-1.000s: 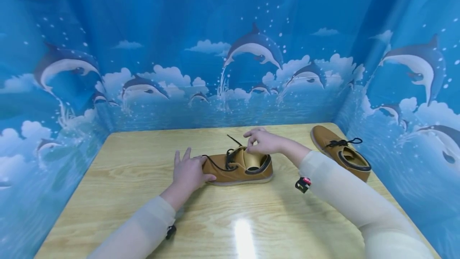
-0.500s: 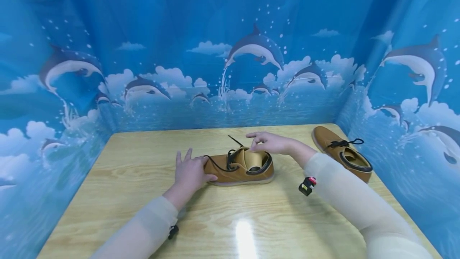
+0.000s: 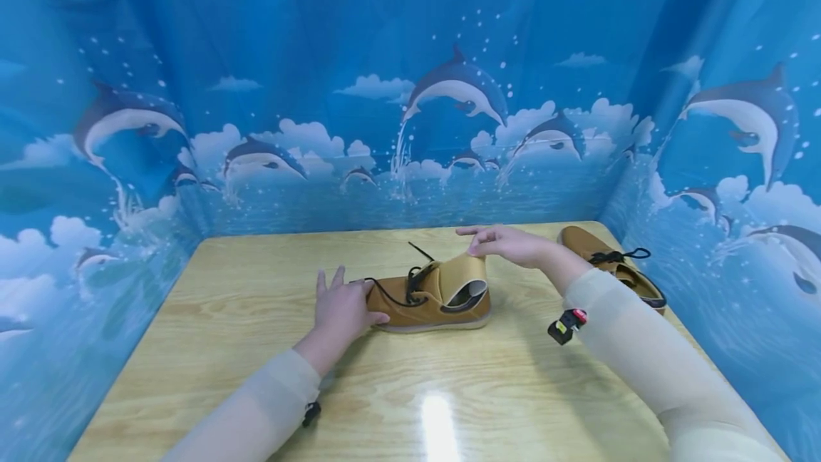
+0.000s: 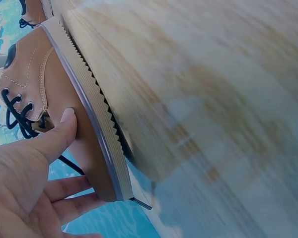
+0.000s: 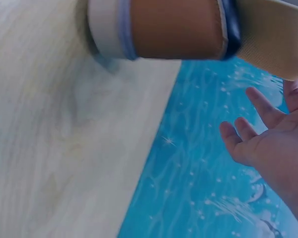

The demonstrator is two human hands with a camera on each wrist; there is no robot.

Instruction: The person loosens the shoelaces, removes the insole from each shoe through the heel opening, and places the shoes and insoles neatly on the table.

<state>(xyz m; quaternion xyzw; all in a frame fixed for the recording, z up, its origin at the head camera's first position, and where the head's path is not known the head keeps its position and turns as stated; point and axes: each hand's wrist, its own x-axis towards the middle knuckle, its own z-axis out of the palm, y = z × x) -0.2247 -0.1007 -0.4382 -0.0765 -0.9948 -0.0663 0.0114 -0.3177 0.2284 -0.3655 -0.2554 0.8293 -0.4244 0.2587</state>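
Note:
A brown lace-up shoe (image 3: 410, 309) lies on its sole mid-table, toe to the left. My left hand (image 3: 343, 309) grips its toe; in the left wrist view the thumb (image 4: 64, 129) presses the side while fingers wrap the tip. Out of the shoe's opening bends a tan insole (image 3: 458, 275), its paler underside showing at the curl. My right hand (image 3: 507, 242) pinches the insole's upper edge above the heel. The right wrist view has the insole (image 5: 273, 39) rising past the dark collar, the other fingers spread. Inside the shoe, the insole's front part is hidden.
A second brown shoe (image 3: 580, 241) with tied black laces lies at the table's right edge, partly behind my right forearm. The shoe's loose black lace (image 3: 420, 251) sticks up at the back. A blue dolphin-print curtain (image 3: 410, 91) surrounds the wooden table (image 3: 256, 269).
My right hand has moved right and slightly up, drawing the tan insole further out and over toward the heel. The left hand has kept its hold on the toe.

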